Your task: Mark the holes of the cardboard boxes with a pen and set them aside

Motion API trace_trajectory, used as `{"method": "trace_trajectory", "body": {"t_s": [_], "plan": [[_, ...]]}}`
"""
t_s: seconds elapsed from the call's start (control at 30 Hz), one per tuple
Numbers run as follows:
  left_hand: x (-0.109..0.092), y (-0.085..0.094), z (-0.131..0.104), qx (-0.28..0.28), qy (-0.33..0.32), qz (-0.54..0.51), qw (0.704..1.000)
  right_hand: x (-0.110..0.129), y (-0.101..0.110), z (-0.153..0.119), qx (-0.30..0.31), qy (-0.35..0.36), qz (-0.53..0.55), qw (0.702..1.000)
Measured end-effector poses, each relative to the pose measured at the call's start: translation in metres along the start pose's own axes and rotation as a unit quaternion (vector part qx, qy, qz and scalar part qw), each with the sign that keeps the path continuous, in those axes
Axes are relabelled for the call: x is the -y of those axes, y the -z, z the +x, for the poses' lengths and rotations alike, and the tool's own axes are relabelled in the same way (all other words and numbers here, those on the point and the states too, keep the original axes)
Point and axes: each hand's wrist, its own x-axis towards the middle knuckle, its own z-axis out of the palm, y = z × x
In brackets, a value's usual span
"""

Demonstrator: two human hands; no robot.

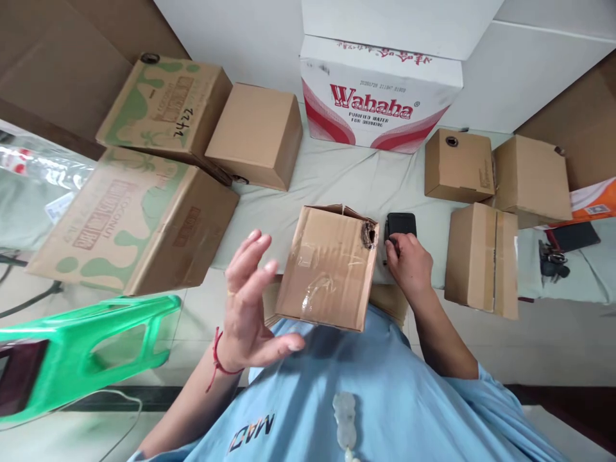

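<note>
A worn cardboard box point(327, 269) with a dark-edged hole near its upper right corner sits at the table's front edge, right before my body. My left hand point(250, 301) is raised at the box's left side, fingers spread and holding nothing. Right of the box, my right hand point(409, 260) has its fingers curled at the lower end of a black flat object point(401, 224) lying on the cloth. Its fingertips touch that object, with the fingers drawn together.
Coconut cartons point(144, 218) and a plain box point(255, 131) stand at the left. A Wahaha carton point(378, 96) is at the back. Several boxes point(459, 167) and keys point(553, 262) are at the right. A green stool point(91, 333) stands lower left.
</note>
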Motion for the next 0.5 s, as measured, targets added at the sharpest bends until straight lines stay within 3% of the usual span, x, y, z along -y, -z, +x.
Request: {"method": "trace_trajectory", "body": {"t_s": [0.1,0.2,0.37,0.5], "plan": [[-0.024,0.0,0.023,-0.005,-0.116,0.035,0.993,0.008,0.007,0.001,0.101,-0.013,-0.093,0.99],[-0.044,-0.005,0.047,0.041,-0.194,0.057,0.978,0.021,0.01,0.006,0.15,-0.024,-0.126,0.98],[-0.054,-0.015,0.065,0.198,-0.192,0.081,0.958,0.039,0.012,0.017,0.175,-0.037,-0.117,0.977],[-0.057,-0.016,0.063,0.232,-0.175,0.112,0.95,0.047,0.012,0.022,0.186,-0.027,-0.092,0.978]]}}
